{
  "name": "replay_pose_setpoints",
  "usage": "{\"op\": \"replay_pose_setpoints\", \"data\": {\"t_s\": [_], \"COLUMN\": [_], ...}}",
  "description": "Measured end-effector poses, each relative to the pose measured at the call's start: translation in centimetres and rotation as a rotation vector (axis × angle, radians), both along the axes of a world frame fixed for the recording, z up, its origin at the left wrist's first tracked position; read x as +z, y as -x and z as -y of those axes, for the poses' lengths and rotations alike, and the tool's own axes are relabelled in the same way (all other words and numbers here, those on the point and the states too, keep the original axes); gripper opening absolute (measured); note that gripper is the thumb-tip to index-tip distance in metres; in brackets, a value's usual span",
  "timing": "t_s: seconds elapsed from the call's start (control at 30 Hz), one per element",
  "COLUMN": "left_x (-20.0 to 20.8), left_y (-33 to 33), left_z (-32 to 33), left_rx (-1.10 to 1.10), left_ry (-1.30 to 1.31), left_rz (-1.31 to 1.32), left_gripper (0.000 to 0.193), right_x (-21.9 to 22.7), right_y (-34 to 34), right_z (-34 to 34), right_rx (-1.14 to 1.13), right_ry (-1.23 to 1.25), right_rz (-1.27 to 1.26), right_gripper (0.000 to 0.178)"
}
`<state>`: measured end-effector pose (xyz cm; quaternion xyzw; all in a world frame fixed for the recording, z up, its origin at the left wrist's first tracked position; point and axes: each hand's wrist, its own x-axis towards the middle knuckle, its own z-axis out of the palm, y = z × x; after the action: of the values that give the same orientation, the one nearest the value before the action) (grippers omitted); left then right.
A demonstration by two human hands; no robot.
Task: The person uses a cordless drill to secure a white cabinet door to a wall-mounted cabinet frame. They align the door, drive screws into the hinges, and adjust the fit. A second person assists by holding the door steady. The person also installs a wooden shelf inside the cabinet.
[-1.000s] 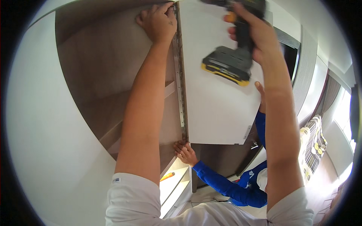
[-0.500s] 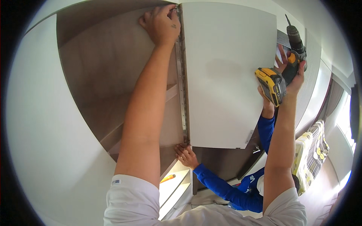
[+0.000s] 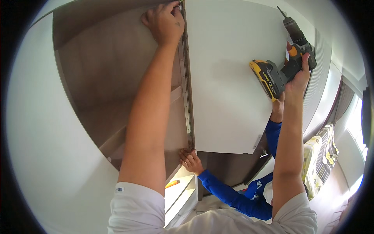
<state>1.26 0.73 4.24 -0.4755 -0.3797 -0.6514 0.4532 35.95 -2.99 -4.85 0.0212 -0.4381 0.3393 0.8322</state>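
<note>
Upper right, my right grip (image 3: 298, 80) clasps the cordless drill (image 3: 289, 71); top centre, left grip (image 3: 166, 25) at the piano hinge (image 3: 186, 97), hold unclear.

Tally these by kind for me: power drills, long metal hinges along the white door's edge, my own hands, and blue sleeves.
Power drill: 1
Long metal hinge: 1
Your hands: 2 (left hand, right hand)
Blue sleeves: 2
Total: 6

I see white short-slv shirt (image 3: 224, 224). L slv (image 3: 138, 202) w/ sm. blue-white tag (image 3: 119, 190); R slv (image 3: 298, 214) loose, creased. Forearms (image 3: 150, 113) bare. L hand (image 3: 165, 26): sm. dark mark (image 3: 177, 24) on back, nr. thumb.
</note>
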Motion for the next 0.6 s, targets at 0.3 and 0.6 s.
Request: {"op": "replay_pose_setpoints", "data": {"t_s": [0.3,0.6], "left_x": [0.7,1.3], "left_y": [-0.7,-0.3], "left_z": [0.1,-1.6], "left_rx": [0.067,0.137], "left_ry": [0.006,-0.053], "left_rz": [-0.022,-0.129], "left_gripper": [0.016,0.015], "right_x": [0.1,-0.2], "right_y": [-0.1,-0.5], "right_z": [0.2,-0.3], "right_rx": [0.006,-0.001], "right_ry": [0.014,0.008], "right_rz": [-0.068,-0.061], "right_gripper": [0.049,0.05]}}
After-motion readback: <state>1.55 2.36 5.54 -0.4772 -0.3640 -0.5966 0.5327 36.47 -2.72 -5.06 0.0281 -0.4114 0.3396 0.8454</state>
